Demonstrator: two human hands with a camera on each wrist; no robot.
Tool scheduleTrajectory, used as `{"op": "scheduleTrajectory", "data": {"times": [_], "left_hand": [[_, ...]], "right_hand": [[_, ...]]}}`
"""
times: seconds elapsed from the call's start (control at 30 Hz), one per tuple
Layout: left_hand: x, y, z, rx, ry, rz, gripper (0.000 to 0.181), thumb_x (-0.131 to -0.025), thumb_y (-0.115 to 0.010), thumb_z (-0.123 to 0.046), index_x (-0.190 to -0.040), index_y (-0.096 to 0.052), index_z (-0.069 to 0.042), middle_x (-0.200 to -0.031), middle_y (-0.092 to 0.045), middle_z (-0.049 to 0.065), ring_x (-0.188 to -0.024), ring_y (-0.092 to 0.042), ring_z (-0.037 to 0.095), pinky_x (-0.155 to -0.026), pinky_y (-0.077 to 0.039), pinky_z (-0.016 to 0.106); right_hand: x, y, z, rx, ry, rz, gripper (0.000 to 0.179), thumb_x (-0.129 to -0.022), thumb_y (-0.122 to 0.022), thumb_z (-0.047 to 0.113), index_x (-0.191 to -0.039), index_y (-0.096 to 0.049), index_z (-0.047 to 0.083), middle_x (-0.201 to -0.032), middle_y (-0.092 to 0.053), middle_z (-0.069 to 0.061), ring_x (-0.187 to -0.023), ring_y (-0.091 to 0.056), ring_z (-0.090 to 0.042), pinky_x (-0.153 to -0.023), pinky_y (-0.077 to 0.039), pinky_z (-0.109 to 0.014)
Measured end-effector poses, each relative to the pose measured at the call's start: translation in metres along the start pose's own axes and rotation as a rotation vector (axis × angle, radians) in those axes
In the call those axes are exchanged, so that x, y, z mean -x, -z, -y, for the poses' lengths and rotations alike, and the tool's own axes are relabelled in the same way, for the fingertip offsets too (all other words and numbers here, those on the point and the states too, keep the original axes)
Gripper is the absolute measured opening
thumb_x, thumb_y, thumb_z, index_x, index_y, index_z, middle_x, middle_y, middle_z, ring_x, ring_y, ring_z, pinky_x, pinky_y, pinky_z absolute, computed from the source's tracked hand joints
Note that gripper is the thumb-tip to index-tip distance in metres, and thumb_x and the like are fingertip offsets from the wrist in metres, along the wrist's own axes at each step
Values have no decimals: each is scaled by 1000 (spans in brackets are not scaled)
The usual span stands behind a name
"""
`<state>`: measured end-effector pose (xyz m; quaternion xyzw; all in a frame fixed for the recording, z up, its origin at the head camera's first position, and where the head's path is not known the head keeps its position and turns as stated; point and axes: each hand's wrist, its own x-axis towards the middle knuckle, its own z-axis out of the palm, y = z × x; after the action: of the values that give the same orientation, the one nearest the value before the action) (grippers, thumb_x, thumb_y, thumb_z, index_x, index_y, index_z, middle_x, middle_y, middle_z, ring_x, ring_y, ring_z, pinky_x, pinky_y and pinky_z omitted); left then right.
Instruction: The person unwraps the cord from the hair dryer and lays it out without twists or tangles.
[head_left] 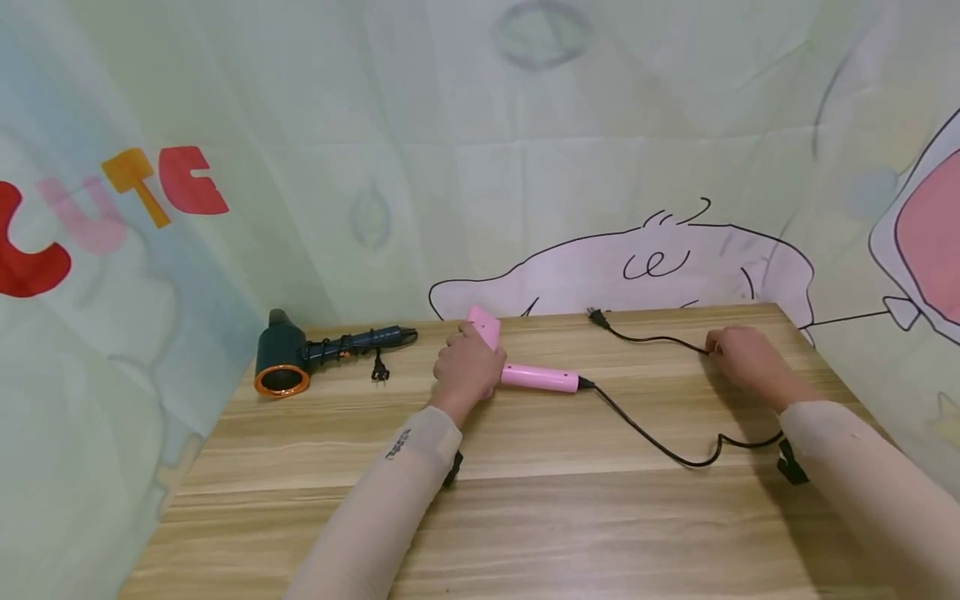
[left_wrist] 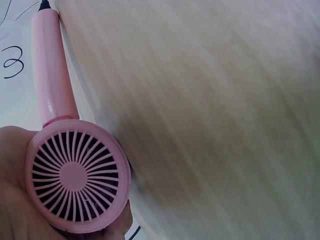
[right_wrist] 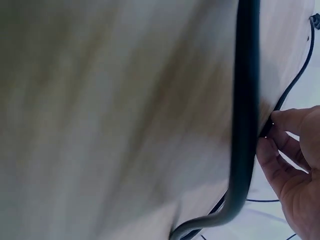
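Note:
A pink hair dryer (head_left: 540,377) lies near the back of the wooden table, its handle pointing right. My left hand (head_left: 470,365) grips it round the head; the left wrist view shows the round slatted air grille (left_wrist: 73,177) and the fingers beside and under it. From the handle's end a black power cord (head_left: 652,439) runs right in a loose bend and passes by my right sleeve. My right hand (head_left: 742,358) pinches the cord between thumb and fingertips, seen closely in the right wrist view. Beyond that pinch the cord leads left to its plug (head_left: 597,317) at the back edge.
A dark blue hair dryer (head_left: 281,358) with an orange rim lies at the table's back left, its cord wrapped round the handle and its plug (head_left: 380,368) hanging out beside it. Behind the wooden table (head_left: 600,533) hangs a printed cloth backdrop (head_left: 465,167).

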<state>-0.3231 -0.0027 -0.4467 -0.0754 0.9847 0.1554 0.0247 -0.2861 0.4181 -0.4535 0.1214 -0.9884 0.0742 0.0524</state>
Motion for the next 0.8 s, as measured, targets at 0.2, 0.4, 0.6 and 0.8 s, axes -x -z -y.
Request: {"op": "scheduleTrajectory", "data": {"times": [0.2,0.4,0.6,0.8], "left_hand": [[-1,1,-1,5,1,5,82,-97,-53,-51,-155,-22,-2,-118,-52,22,-99,-59,35,-79,-53,48],[2,2,-1,6,2,9,82,-98,-53,-51,-156,-22,-2,-120,-52,23,-101,-59,36,-81,-53,48],[5,3,-1,10,-16,13,81,-97,-53,-51,-154,-24,-1,-116,-53,23,-98,-60,35,-78,-53,47],[-5,7,-1,16,41,15,82,-96,-57,-51,-153,-27,-1,-115,-54,23,-97,-60,35,-77,-52,46]], "right_hand": [[-12,2,-15,-5,-45,14,12,-91,-60,-2,-95,-70,-7,-93,-71,-26,-88,-66,-45,-78,-51,-57],[-22,-2,-29,-11,-56,31,16,-89,-58,-6,-99,-70,-10,-95,-70,-27,-91,-65,-47,-81,-51,-58],[-21,4,-35,-92,-111,62,36,-82,-50,-13,-114,-66,-15,-111,-66,-33,-108,-60,-52,-93,-46,-62],[-10,22,-30,-115,-89,7,33,-88,-55,-4,-117,-68,-11,-114,-68,-31,-107,-62,-50,-91,-48,-61]]}}
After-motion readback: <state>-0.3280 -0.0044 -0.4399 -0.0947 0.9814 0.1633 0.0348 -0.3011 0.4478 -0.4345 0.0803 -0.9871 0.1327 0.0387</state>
